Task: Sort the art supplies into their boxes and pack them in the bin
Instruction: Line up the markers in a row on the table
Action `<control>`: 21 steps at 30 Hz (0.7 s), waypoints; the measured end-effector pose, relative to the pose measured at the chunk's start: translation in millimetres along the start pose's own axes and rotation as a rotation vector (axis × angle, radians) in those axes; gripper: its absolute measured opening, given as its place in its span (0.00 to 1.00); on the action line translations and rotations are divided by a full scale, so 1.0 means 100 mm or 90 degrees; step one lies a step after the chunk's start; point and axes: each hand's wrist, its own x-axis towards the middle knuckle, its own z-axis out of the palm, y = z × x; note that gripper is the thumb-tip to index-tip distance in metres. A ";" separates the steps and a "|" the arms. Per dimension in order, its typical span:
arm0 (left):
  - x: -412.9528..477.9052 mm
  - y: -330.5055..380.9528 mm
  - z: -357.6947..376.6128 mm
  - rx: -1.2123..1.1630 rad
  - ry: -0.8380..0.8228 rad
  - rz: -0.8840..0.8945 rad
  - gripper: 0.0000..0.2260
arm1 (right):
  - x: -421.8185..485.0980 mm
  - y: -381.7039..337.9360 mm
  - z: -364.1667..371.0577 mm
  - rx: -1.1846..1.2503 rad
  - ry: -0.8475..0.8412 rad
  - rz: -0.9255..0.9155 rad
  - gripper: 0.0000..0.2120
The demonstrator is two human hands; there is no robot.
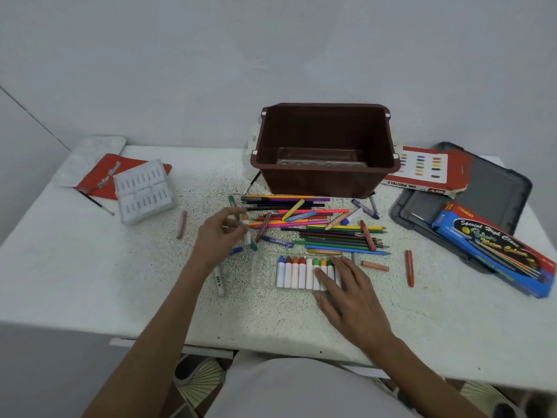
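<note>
A white speckled table [120, 282] fills the middle of the frame, seen from above by a seated person. At upper centre stands an open brown bin [324, 182] with a clear plastic tray lying in its bottom. To its right lies a grey lid [494, 188]. A red and white oil pastels box [428, 170] rests on the lid's upper part and a long blue watercolour box [494, 248] on its lower right.

At upper left sit a white palette [90, 152], a red packet [102, 176] and a white plastic insert [144, 191], overlapping one another.

Just below the bin, a loose heap of coloured pencils and crayons [316, 224] spreads across the centre. Just below the heap lies a shallow clear tray [262, 273] holding a row of white paint tubes [295, 273] with coloured caps, side by side.

The right hand [346, 291] lies flat with straight fingers, its fingertips resting on the right end of that row. The left hand [220, 236], blurred, is left of the heap with fingers curled round a small white tube [247, 235].

A pink crayon [181, 224] lies alone further left, and an orange crayon [409, 268] lies alone at right.
</note>
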 end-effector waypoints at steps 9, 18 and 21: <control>-0.36 -0.06 0.33 0.049 -0.130 0.012 0.11 | 0.00 0.00 0.00 -0.001 0.001 0.000 0.21; -0.43 -0.13 0.41 0.161 -0.132 0.060 0.12 | 0.01 -0.01 -0.01 -0.009 -0.003 0.003 0.20; -0.45 -0.16 0.44 0.215 -0.120 0.106 0.16 | 0.00 -0.02 0.00 -0.014 -0.005 0.003 0.21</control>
